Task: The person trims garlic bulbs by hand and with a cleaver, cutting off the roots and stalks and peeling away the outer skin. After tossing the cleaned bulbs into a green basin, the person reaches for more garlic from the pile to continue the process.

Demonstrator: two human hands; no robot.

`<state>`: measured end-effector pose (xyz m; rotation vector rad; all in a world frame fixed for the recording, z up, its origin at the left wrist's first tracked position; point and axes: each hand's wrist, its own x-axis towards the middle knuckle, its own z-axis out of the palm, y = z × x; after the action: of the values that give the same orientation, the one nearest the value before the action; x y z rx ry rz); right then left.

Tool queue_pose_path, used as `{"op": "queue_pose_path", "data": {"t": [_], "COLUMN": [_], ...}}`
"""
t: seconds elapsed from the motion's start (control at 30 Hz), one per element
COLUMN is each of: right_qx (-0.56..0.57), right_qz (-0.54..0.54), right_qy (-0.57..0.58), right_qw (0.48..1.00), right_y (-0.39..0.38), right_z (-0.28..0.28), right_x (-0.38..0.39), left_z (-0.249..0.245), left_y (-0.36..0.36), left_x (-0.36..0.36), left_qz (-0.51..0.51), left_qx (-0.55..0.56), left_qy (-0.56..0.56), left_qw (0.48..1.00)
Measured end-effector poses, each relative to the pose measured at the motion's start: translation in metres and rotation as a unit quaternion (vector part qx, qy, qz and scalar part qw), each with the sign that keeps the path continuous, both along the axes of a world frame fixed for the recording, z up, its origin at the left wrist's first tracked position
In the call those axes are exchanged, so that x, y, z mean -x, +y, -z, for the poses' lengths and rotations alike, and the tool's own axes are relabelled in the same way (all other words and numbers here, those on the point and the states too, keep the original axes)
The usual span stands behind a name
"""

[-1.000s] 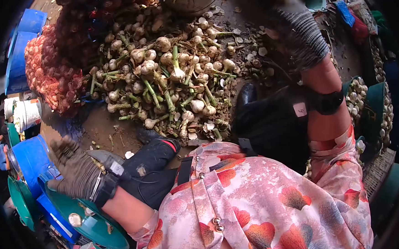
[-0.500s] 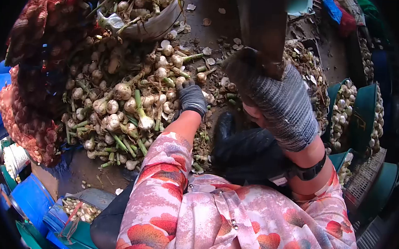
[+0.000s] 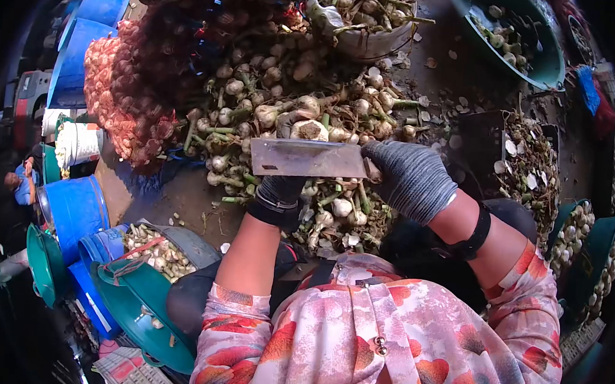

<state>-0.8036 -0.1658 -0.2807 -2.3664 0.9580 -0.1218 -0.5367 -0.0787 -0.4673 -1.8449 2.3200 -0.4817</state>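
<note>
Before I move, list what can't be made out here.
- Middle of the left hand: head view, hidden by the blade; its grip on the garlic bulb can't be told.
- The blade's handle: head view, covered by the right hand.
- Far rim of the green basin: cut off by the head view's top edge.
- What the distant person is doing: head view, too small.

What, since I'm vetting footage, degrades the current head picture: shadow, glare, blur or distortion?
Head view: wide-angle distortion, with black corners; deep shadow hides detail in the mesh sack; a light streak near the upper edge of the blade; left hand dark below it, no strong motion blur there.
</note>
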Motion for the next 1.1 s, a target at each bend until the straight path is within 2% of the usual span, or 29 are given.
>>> {"op": "queue_pose_path", "data": {"t": [0.03, 0.07, 0.1, 0.17, 0.23, 0.3, 0.33, 0.37, 0.43, 0.47, 0.5, 0.53, 0.57, 0.6, 0.63, 0.67, 0.73, 0.77, 0.8, 0.9, 0.93, 1.0, 1.03, 1.1], "right_qx": [0.012, 0.014, 0.016, 0.024, 0.028, 0.04, 0.04, 0.042, 0.05, 0.048, 0.046, 0.043, 0.028, 0.038, 0.013, -0.008, -0.056, -0.028, -0.013, -0.06, -0.05, -0.034, -0.006, 0.059], "right_qz": [-0.014, -0.026, -0.039, -0.07, -0.092, -0.122, -0.126, -0.128, -0.113, -0.116, -0.119, -0.121, -0.117, -0.102, -0.015, 0.072, 0.115, 0.123, 0.14, 0.099, 0.066, 0.014, -0.017, -0.072], "right_qy": [-0.014, 0.001, 0.015, 0.024, 0.012, 0.022, 0.021, 0.021, 0.007, 0.002, -0.003, -0.007, 0.0, -0.021, 0.044, 0.106, 0.154, 0.16, 0.077, -0.067, -0.099, -0.126, -0.11, -0.083], "right_qw": [1.0, 1.0, 0.999, 0.997, 0.995, 0.992, 0.991, 0.991, 0.992, 0.992, 0.992, 0.992, 0.993, 0.994, 0.999, 0.992, 0.98, 0.979, 0.987, 0.991, 0.992, 0.991, 0.994, 0.992], "right_y": [0.01, 0.019, 0.028, 0.047, 0.064, 0.078, 0.083, 0.088, 0.096, 0.1, 0.101, 0.099, 0.097, 0.092, 0.078, 0.057, 0.029, 0.026, 0.033, 0.061, 0.066, 0.083, 0.087, 0.09], "right_z": [-0.004, -0.007, -0.01, -0.012, -0.013, -0.017, -0.014, -0.006, 0.01, 0.021, 0.035, 0.042, 0.045, 0.057, 0.077, 0.096, 0.102, 0.099, 0.098, 0.054, 0.068, 0.043, 0.037, 0.027], "right_x": [-0.007, -0.015, -0.024, -0.04, -0.054, -0.064, -0.068, -0.072, -0.076, -0.076, -0.075, -0.073, -0.071, -0.066, -0.064, -0.062, -0.049, -0.056, -0.059, -0.074, -0.071, -0.077, -0.078, -0.081], "left_z": [-0.016, -0.037, -0.058, -0.08, -0.088, -0.085, -0.08, -0.076, -0.071, -0.062, -0.052, -0.043, -0.063, -0.088, -0.129, -0.144, -0.134, -0.134, -0.133, -0.135, -0.129, -0.112, -0.093, -0.006], "left_y": [0.011, 0.021, 0.032, 0.055, 0.079, 0.099, 0.106, 0.111, 0.122, 0.127, 0.132, 0.137, 0.131, 0.129, 0.122, 0.124, 0.121, 0.113, 0.107, 0.096, 0.092, 0.091, 0.095, 0.116], "left_x": [-0.003, -0.003, 0.002, 0.001, -0.003, -0.006, -0.007, -0.007, -0.011, -0.011, -0.012, -0.012, -0.004, 0.006, 0.019, 0.025, 0.018, 0.018, 0.01, 0.004, -0.001, -0.008, -0.013, -0.041], "left_qz": [-0.013, -0.063, -0.114, -0.122, -0.107, -0.098, -0.098, -0.097, -0.115, -0.084, -0.053, -0.021, -0.041, -0.131, -0.22, -0.152, -0.093, -0.071, -0.084, -0.121, -0.131, -0.193, -0.154, -0.114], "left_qx": [-0.023, -0.086, -0.1, -0.088, -0.069, -0.049, -0.041, -0.029, 0.036, 0.035, 0.054, 0.089, 0.038, -0.003, -0.001, 0.049, 0.077, 0.127, 0.133, 0.136, 0.14, 0.088, 0.125, 0.113], "left_qy": [0.163, 0.452, 0.709, 0.823, 0.887, 0.912, 0.912, 0.899, 0.737, 0.63, 0.496, 0.366, 0.463, 0.612, 0.741, 0.751, 0.653, 0.711, 0.708, 0.785, 0.803, 0.757, 0.518, 0.28], "left_qw": [0.986, 0.886, 0.689, 0.548, 0.443, 0.396, 0.397, 0.426, 0.666, 0.772, 0.865, 0.926, 0.885, 0.78, 0.635, 0.641, 0.747, 0.688, 0.689, 0.592, 0.565, 0.619, 0.832, 0.947]}}
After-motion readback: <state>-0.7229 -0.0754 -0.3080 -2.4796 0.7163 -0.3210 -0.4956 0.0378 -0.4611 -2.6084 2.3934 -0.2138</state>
